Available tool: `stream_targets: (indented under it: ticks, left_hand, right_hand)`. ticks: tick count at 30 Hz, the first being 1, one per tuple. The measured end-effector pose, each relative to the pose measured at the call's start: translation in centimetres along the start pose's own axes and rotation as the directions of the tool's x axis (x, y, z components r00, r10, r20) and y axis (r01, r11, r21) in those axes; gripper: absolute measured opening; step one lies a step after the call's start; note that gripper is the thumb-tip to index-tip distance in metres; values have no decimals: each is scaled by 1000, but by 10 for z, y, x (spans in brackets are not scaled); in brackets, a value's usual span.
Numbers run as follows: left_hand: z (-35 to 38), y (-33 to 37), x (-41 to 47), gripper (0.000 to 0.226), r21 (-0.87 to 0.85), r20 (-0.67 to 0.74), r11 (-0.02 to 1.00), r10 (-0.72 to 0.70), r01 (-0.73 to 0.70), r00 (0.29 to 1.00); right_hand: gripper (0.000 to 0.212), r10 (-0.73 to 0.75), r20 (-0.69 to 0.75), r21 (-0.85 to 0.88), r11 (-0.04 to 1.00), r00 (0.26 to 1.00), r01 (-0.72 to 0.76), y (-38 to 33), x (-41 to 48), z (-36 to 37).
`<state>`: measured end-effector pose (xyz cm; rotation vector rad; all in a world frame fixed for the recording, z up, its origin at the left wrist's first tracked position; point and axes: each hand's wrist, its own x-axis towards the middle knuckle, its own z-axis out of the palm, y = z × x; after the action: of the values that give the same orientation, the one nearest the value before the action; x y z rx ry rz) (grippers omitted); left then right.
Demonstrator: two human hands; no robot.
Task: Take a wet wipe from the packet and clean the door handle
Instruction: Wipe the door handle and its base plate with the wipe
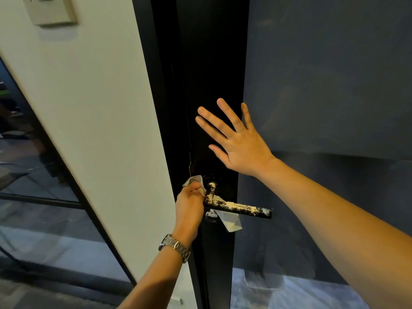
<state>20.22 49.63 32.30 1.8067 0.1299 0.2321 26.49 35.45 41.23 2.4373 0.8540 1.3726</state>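
The left hand (189, 206), a silver metal wristwatch (175, 246) on its wrist, is curled tight round a crumpled white wet wipe (230, 221) and presses it against the black lever door handle with worn pale patches (238, 208), right at the end where the lever meets its round base. Part of the wipe bunches above the thumb; a loose tail hangs under the lever, just right of the hand. The right hand (236, 141) holds nothing, fingers straight and spread, palm flat on the black door frame (211, 63) above the handle and clear of it. A beige wall switch plate (51, 10) sits upper left.
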Motion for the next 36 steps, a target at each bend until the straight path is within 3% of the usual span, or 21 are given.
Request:
stream_targets:
  ticks: [1,6,10,16,20,25,31,36]
  left_hand:
    - [-2,0,-1,28,-14,-6,1000,6,-6,1000]
    - [-1,4,-7,29,271,-61,941,227,-203,972]
    - [1,10,-3,27,299,-79,937,214,-182,974]
    - [2,20,5,24,426,-23,866,301,-263,953]
    - [-1,13,4,26,392,-52,900,229,-191,972]
    - [4,28,6,20,392,-18,866,345,-311,938]
    - [-2,10,2,23,392,-39,909,170,-142,985]
    - [-3,17,5,23,343,-42,919,219,-192,975]
  right_hand:
    - [56,-2,-3,5,1000,1000,2,0,0,0]
    - [55,0,-17,15,1000,1000,0,0,1,1]
    - [56,3,-10,22,1000,1000,-3,0,0,1]
    - [55,4,-10,20,1000,1000,-3,-1,-1,1]
    - [55,1,-7,15,1000,1000,-1,-1,-1,1]
    - [55,7,-1,25,1000,1000,-7,0,-1,0]
    - [56,6,17,-5,1000,1000,-6,0,-2,-1]
    - [55,8,9,3,1000,1000,-8,0,-1,-1]
